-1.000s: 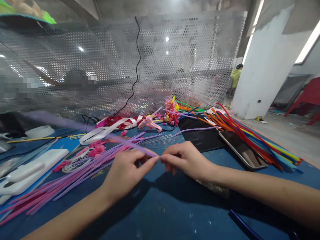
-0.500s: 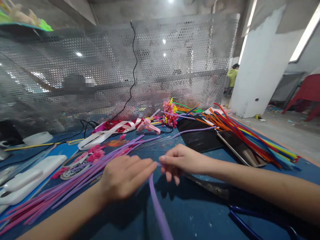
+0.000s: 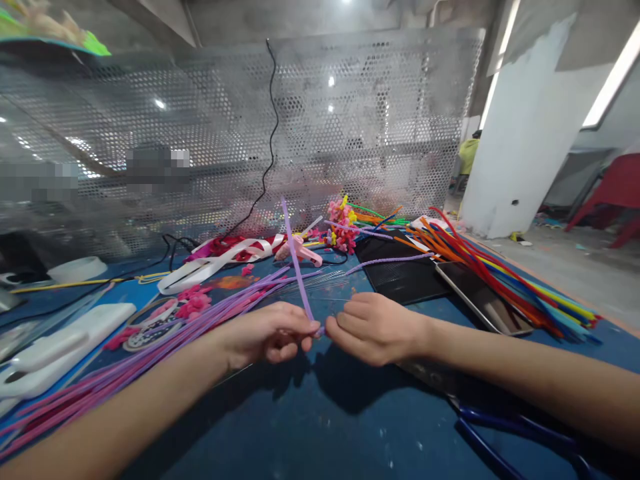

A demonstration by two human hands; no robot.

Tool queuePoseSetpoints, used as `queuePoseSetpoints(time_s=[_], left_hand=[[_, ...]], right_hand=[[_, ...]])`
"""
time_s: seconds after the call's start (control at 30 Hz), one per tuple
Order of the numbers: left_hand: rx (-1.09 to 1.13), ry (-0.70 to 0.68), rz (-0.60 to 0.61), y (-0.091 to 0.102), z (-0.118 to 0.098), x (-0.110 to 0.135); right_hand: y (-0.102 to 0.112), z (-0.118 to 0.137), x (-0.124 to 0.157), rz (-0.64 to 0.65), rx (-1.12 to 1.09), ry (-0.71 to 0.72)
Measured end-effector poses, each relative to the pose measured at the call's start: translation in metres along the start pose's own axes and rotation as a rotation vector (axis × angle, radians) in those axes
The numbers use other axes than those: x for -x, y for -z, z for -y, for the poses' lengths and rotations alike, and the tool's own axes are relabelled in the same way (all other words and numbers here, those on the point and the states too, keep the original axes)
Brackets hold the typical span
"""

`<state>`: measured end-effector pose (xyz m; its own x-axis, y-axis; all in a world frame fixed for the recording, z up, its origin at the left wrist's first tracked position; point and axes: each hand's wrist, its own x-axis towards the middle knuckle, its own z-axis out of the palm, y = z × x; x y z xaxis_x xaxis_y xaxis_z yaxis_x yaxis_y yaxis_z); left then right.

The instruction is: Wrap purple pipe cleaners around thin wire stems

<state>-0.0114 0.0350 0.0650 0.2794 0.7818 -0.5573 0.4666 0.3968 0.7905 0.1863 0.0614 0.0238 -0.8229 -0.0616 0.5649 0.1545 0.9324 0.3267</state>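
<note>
A purple pipe cleaner [image 3: 297, 263] rises from between my hands, its free end pointing up and away. My left hand [image 3: 280, 333] pinches it near its lower end, thumb against fingers. Close beside it, my right hand [image 3: 377, 328] is closed on a short purple bit and what looks like a thin wire at the same spot. Much of what the right fingers hold is hidden. Under my left forearm lies a bundle of purple and pink pipe cleaners [image 3: 165, 360]. Scissors with blue handles [image 3: 515, 427] lie under my right forearm.
A phone [image 3: 483, 297] and a black pad [image 3: 400, 270] lie at right, by many-coloured pipe cleaners [image 3: 505, 273]. Behind are a pink glue gun [image 3: 303, 252], white ribbon [image 3: 220, 263] and pink flowers [image 3: 343, 220]. A white tool [image 3: 65, 347] sits left; a perforated metal screen [image 3: 320, 140] stands behind.
The long purple pipe cleaner has swung from hanging toward me to pointing up and away. Both hands have turned over: the left now shows its thumb side, the right its knuckles.
</note>
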Motion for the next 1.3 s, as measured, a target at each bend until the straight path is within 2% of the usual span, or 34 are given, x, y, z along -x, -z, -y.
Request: queuePoseSetpoints(time_s=[0.03, 0.07, 0.1, 0.17, 0.23, 0.3, 0.33, 0.37, 0.4, 0.43, 0.5, 0.57, 0.63, 0.67, 0.7, 0.77, 0.83, 0.9, 0.97, 1.03, 1.1, 1.17, 1.23, 1.27, 1.3], left_hand=[[0.044, 0.07, 0.063, 0.001, -0.003, -0.001], [0.049, 0.086, 0.088, 0.002, -0.004, -0.002], [0.015, 0.048, 0.065, 0.002, -0.004, -0.002], [-0.183, -0.179, -0.119, 0.002, -0.001, -0.002], [-0.565, -0.56, -0.357, 0.002, 0.006, -0.001], [-1.029, -1.044, -0.525, 0.003, 0.017, 0.002], [-1.24, -1.301, -0.571, 0.003, 0.023, 0.003], [-1.412, -1.501, -0.596, 0.004, 0.03, 0.004], [-1.533, -1.644, -0.625, 0.004, 0.036, 0.005], [-1.6, -1.73, -0.668, 0.004, 0.041, 0.006], [-1.608, -1.735, -0.772, 0.003, 0.049, 0.006], [-1.505, -1.669, -0.812, 0.0, 0.051, 0.006], [-1.296, -1.522, -0.756, -0.004, 0.044, 0.007], [-1.15, -1.407, -0.694, -0.006, 0.039, 0.007], [-0.967, -1.194, -0.625, -0.008, 0.033, 0.008], [-0.566, -0.637, -0.405, -0.009, 0.02, 0.009], [-0.223, -0.21, -0.141, -0.006, 0.011, 0.007], [-0.017, 0.045, 0.056, -0.002, 0.007, 0.003], [0.024, 0.137, 0.153, 0.001, 0.005, 0.001], [-0.08, 0.048, 0.117, 0.001, 0.003, 0.001], [-0.311, -0.209, -0.108, 0.0, 0.003, 0.005], [-0.636, -0.595, -0.449, -0.001, 0.006, 0.01], [-0.986, -1.043, -0.78, -0.001, 0.014, 0.013], [-1.151, -1.255, -0.887, 0.0, 0.019, 0.013], [-1.302, -1.435, -0.945, 0.001, 0.026, 0.013]], right_hand=[[0.002, -0.001, 0.0, -0.013, 0.08, 0.085], [0.003, -0.002, 0.0, -0.015, 0.113, 0.107], [0.003, -0.002, 0.0, 0.005, 0.1, 0.064], [0.003, -0.005, -0.003, 0.082, -0.08, -0.201], [0.001, -0.008, -0.006, 0.185, -0.498, -0.562], [0.0, -0.012, -0.008, 0.304, -1.071, -0.847], [-0.001, -0.012, -0.007, 0.386, -1.355, -0.932], [-0.003, -0.012, -0.006, 0.476, -1.602, -0.986], [-0.005, -0.012, -0.005, 0.563, -1.798, -1.02], [-0.008, -0.01, -0.003, 0.639, -1.95, -1.037], [-0.014, -0.004, 0.0, 0.669, -2.156, -1.062], [-0.02, 0.001, 0.001, 0.525, -2.257, -1.081], [-0.021, 0.003, 0.0, 0.33, -2.14, -1.08], [-0.02, 0.003, -0.001, 0.248, -1.972, -1.054], [-0.019, 0.003, -0.002, 0.193, -1.737, -0.989], [-0.014, 0.001, -0.003, 0.161, -1.153, -0.719], [-0.009, 0.001, -0.003, 0.167, -0.574, -0.342], [-0.006, 0.003, -0.002, 0.13, -0.148, -0.028], [-0.005, 0.005, 0.001, 0.052, 0.085, 0.14], [-0.006, 0.004, 0.004, 0.0, 0.168, 0.154], [-0.008, 0.0, 0.005, -0.05, 0.148, 0.007], [-0.01, -0.005, 0.006, -0.172, 0.046, -0.261], [-0.012, -0.009, 0.006, -0.331, -0.134, -0.555], [-0.014, -0.01, 0.005, -0.385, -0.256, -0.681], [-0.016, -0.01, 0.005, -0.398, -0.41, -0.785]])
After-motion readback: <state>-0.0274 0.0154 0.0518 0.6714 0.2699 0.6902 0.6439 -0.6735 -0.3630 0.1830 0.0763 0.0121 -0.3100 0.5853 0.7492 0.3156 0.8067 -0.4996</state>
